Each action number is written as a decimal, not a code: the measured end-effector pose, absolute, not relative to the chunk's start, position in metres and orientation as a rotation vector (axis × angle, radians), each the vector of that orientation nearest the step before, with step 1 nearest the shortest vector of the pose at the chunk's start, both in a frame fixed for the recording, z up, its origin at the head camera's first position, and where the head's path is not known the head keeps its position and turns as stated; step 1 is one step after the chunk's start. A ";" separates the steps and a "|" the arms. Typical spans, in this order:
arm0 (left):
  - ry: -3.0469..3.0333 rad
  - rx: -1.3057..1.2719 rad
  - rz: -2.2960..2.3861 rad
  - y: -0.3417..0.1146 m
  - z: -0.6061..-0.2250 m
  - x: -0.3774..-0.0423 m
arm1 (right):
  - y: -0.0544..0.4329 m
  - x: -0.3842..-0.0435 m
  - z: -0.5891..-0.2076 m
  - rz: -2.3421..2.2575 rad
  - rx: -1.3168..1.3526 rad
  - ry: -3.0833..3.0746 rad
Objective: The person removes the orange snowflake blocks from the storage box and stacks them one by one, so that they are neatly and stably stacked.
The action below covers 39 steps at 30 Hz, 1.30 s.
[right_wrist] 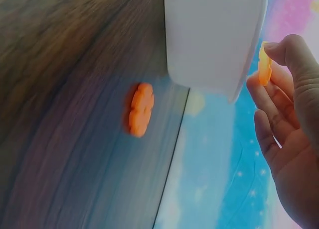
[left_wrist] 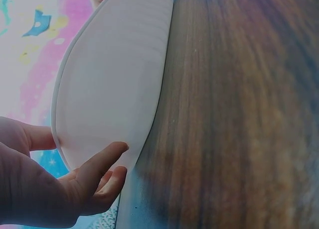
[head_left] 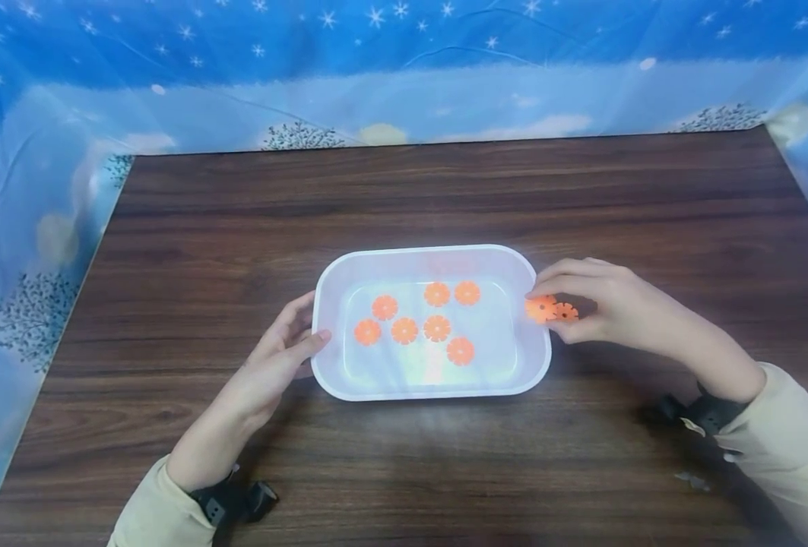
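Note:
A white plastic basin (head_left: pixel 431 396) stands on the table with several orange notched discs (head_left: pixel 436 328) lying flat on its floor. My left hand (head_left: pixel 270 365) holds its left end, thumb over the rim and fingers against the outer wall (left_wrist: pixel 109 84). At the opposite end, my right hand (head_left: pixel 605 304) pinches one orange notched disc (head_left: pixel 540 308) between thumb and fingertips, right at the basin's rim. Below that hand, another orange piece (right_wrist: pixel 141 109) with a scalloped edge lies on the table outside the basin, partly covered by the held disc in the head view.
The dark wood-grain table (head_left: pixel 404 471) extends around the basin on all sides. A blue curtain (head_left: pixel 404 61) with snowflake and tree prints hangs behind the far edge and along both sides. A small translucent scrap (head_left: pixel 692 481) lies near the right sleeve (head_left: pixel 780 441).

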State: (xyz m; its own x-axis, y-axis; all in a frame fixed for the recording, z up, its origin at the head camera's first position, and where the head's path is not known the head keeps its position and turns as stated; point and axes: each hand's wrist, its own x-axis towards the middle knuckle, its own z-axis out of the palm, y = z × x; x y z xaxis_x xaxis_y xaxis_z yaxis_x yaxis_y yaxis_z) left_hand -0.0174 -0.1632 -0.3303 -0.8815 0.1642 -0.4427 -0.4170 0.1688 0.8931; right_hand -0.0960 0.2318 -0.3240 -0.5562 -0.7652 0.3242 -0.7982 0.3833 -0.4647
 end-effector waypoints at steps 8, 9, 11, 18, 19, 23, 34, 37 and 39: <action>2.010 -0.248 1.754 -0.164 -0.331 -0.016 | 0.252 -0.096 -0.332 0.875 1.401 -2.561; 2.011 -0.248 1.753 -0.164 -0.331 -0.016 | 0.253 -0.096 -0.333 0.863 1.396 -2.567; 2.013 -0.249 1.751 -0.164 -0.330 -0.015 | 0.256 -0.095 -0.336 0.836 1.382 -2.585; 2.015 -0.238 1.755 -0.163 -0.329 -0.015 | 0.263 -0.095 -0.342 0.728 1.359 -2.647; 2.015 -0.238 1.756 -0.163 -0.329 -0.015 | 0.264 -0.095 -0.343 0.716 1.354 -2.662; 2.020 -0.237 1.751 -0.163 -0.329 -0.014 | 0.266 -0.095 -0.347 0.671 1.335 -2.729; 2.022 -0.245 1.745 -0.163 -0.330 -0.014 | 0.267 -0.097 -0.351 0.635 1.274 -2.876; 2.018 -0.246 1.748 -0.162 -0.330 -0.015 | 0.267 -0.098 -0.352 0.638 1.261 -2.883; 2.016 -0.244 1.749 -0.162 -0.330 -0.015 | 0.267 -0.097 -0.354 0.636 1.250 -2.882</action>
State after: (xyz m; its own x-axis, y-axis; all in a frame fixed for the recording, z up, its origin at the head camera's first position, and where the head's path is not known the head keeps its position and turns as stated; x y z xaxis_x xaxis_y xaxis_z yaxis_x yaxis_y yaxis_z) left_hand -0.0154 -0.1623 -0.3299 -0.8799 0.1603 -0.4472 -0.4201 0.1770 0.8901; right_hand -0.0975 0.2667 -0.3536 -0.6942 -0.7132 0.0971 -0.6878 0.6176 -0.3814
